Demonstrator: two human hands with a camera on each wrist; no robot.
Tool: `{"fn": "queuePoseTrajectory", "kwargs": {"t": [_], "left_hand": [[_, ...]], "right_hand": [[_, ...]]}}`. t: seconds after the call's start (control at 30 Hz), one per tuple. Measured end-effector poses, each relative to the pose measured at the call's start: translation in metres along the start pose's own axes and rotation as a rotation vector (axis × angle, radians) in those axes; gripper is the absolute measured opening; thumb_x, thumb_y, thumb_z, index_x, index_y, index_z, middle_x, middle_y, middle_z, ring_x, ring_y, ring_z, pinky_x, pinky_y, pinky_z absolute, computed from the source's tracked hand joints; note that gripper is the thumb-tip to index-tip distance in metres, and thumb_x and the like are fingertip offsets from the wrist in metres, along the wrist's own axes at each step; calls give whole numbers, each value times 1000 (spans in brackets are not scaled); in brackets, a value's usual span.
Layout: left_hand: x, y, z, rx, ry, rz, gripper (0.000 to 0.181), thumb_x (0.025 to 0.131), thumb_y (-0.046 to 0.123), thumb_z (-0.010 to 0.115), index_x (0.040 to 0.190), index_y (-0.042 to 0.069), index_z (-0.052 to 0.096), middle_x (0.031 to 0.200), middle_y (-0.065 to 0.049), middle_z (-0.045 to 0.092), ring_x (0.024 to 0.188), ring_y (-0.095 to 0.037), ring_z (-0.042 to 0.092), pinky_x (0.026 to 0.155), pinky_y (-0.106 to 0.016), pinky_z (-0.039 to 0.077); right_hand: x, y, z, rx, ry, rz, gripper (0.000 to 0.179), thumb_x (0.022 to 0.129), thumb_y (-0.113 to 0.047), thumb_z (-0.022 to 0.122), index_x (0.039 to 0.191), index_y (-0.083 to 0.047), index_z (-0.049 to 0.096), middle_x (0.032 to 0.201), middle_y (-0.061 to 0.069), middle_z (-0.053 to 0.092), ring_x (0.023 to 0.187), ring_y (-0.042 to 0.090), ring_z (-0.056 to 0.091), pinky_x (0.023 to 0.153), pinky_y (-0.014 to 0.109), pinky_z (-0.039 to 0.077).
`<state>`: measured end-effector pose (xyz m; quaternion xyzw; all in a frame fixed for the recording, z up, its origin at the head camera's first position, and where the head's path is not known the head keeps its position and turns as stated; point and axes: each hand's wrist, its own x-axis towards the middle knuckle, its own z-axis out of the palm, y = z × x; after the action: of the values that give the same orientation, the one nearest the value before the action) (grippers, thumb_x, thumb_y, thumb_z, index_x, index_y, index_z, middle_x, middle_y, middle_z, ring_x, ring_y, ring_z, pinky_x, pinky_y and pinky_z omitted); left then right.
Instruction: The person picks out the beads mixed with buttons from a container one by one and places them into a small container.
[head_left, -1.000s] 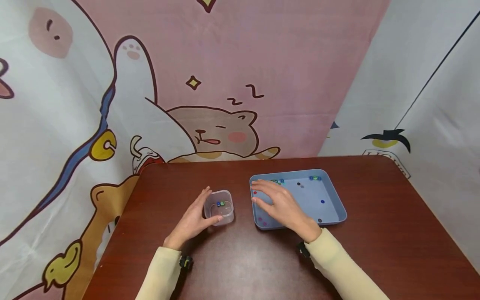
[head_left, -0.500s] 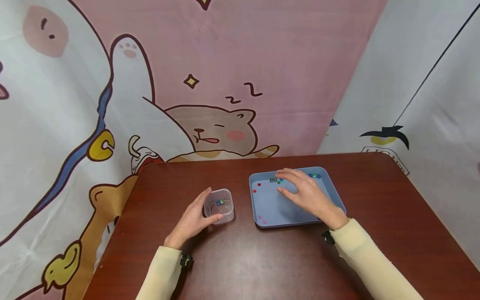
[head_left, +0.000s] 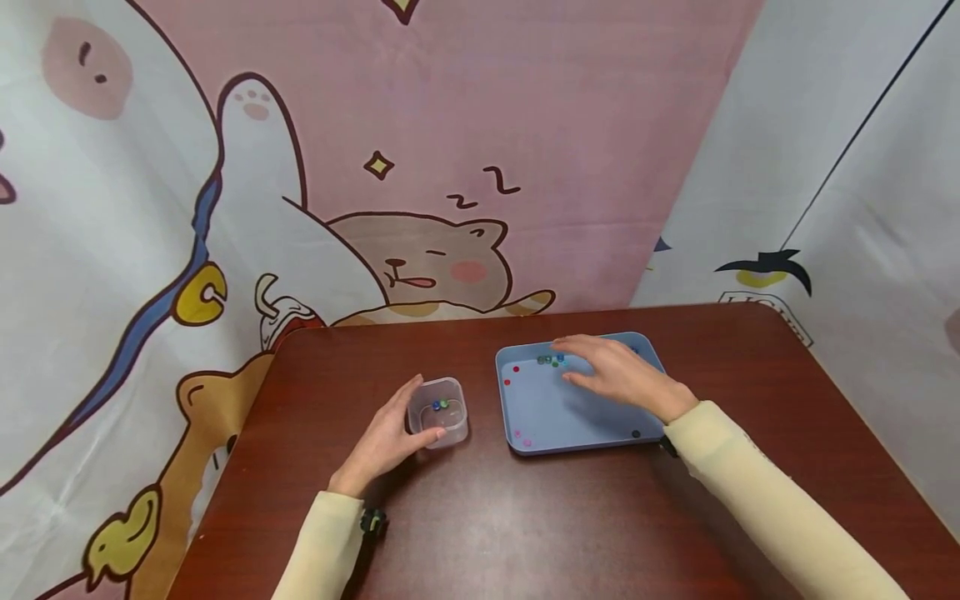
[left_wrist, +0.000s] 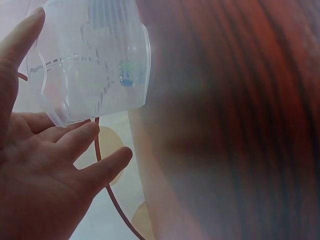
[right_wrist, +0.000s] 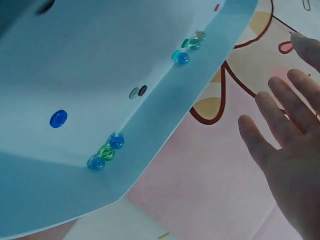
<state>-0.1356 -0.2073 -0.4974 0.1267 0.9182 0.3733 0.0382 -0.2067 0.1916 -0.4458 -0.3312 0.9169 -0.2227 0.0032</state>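
In the head view my left hand (head_left: 382,437) holds a small clear plastic box (head_left: 454,435) between thumb and fingers. A blue and a green marble (head_left: 444,404) lie in the box, blurred through its wall in the left wrist view. My right hand (head_left: 618,375) hovers palm down above a light blue tray (head_left: 540,417), its fingers extended and holding nothing. Glass marbles (right_wrist: 106,152) in blue and green line the tray's far side in the right wrist view. Small flat discs are scattered there too, among them a blue disc (right_wrist: 58,119).
Both containers stand on a dark brown wooden table (head_left: 480,517). Red discs (head_left: 516,369) lie at the tray's left, pink discs (head_left: 522,438) in its near left corner. Behind the table hangs a cartoon-printed cloth (head_left: 600,167).
My right hand has moved right from the tray's left end to over its right half, uncovering red discs and marbles. The left hand has stayed at the box.
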Motion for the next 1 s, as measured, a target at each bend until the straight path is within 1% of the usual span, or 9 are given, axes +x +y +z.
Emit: {"fn": "queuePoseTrajectory", "kwargs": {"t": [0.2, 0.3, 0.47, 0.57, 0.77, 1.0], "left_hand": [[1, 1, 0, -8, -1, -15, 103, 85, 49, 84, 162, 7, 32, 166, -15, 33, 143, -35, 45, 114, -57, 37], [1, 1, 0, -7, 2, -15, 103, 84, 49, 85, 162, 7, 32, 165, -15, 34, 142, -35, 46, 114, -57, 38], [2, 1, 1, -17, 13, -11, 102, 84, 48, 85, 161, 5, 33, 163, -16, 37, 139, -35, 48, 112, -59, 39], [1, 2, 1, -22, 10, -17, 103, 84, 48, 85, 161, 6, 33, 163, -16, 37, 139, -35, 48, 112, -59, 39], [1, 2, 0, -17, 10, -23, 102, 84, 49, 85, 162, 8, 33, 163, -15, 37, 140, -34, 48, 112, -58, 40], [-2, 4, 0, -15, 12, -22, 102, 84, 47, 85, 162, 6, 33, 164, -15, 36, 141, -34, 46, 113, -58, 39]], "right_hand": [[11, 11, 6, -11, -43, 5, 48, 95, -21, 78, 139, -9, 65, 138, 10, 64, 124, 28, 63, 100, 50, 52], [15, 15, 9, -13, -65, 18, 46, 95, -18, 78, 138, -7, 66, 136, 11, 65, 122, 29, 63, 99, 50, 53], [21, 22, 12, -12, -101, 45, 45, 95, -15, 77, 137, -4, 66, 136, 16, 65, 125, 33, 62, 101, 52, 52], [23, 26, 14, -5, -120, 63, 44, 95, -15, 77, 136, -3, 66, 137, 16, 64, 127, 34, 61, 102, 53, 51], [26, 34, 17, 6, -145, 94, 43, 96, -15, 76, 136, -3, 67, 138, 16, 64, 127, 33, 61, 101, 52, 52], [31, 39, 21, 15, -166, 119, 39, 96, -14, 74, 134, -5, 69, 137, 15, 65, 126, 33, 62, 99, 51, 53]]}}
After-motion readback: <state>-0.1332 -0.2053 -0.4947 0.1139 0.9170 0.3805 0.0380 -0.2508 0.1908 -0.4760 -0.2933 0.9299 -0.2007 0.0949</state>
